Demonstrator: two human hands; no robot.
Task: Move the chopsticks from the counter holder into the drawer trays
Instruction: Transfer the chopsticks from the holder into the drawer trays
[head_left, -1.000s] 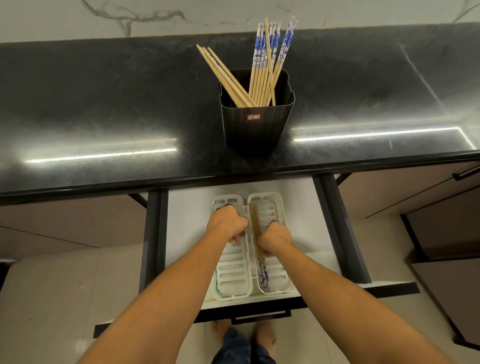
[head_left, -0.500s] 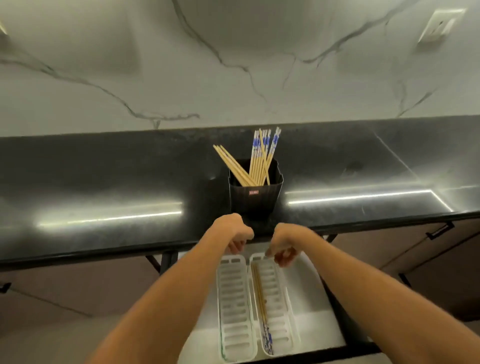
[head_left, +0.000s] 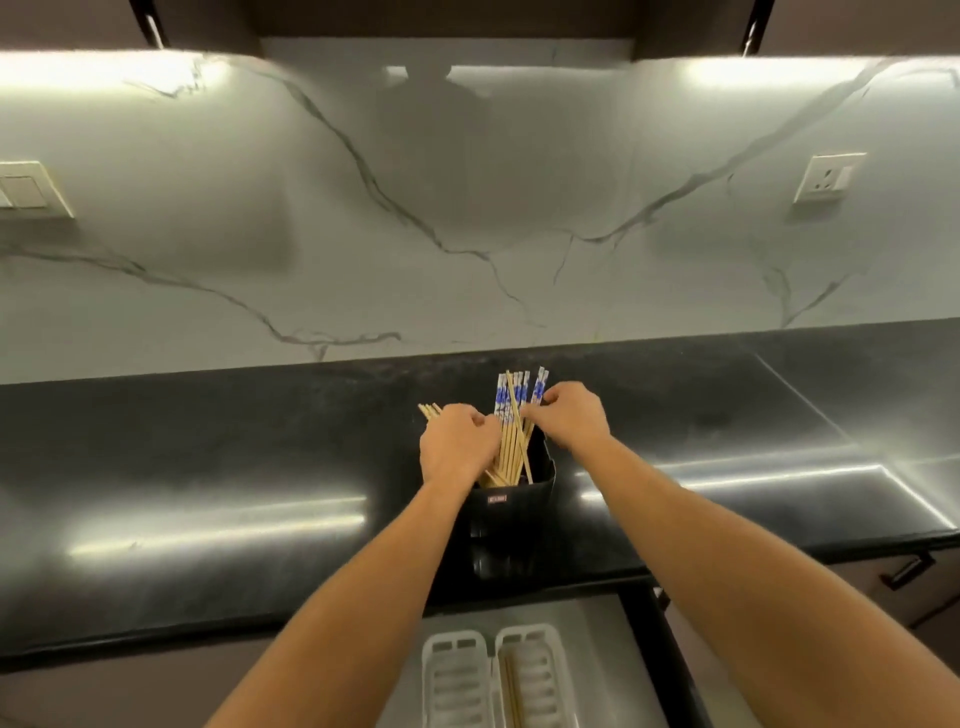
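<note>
Hands are now up from the drawer trays (head_left: 454, 680) at the holder (head_left: 511, 512) on the desk (head_left: 208, 467): right hand (head_left: 569, 415) pinches blue-patterned chopsticks (head_left: 503, 400) standing in it, left hand (head_left: 457, 447) curls against them, grip unclear; next pickup likely beginning.

Counter (head_left: 208, 457) stretching wide beside holder (head_left: 519, 519), chopsticks (head_left: 511, 436), left hand (head_left: 457, 447), right hand (head_left: 571, 415) crowding its mouth

Left hand (head_left: 457, 448), right hand (head_left: 570, 415) pinch chopsticks (head_left: 510, 415)
</note>
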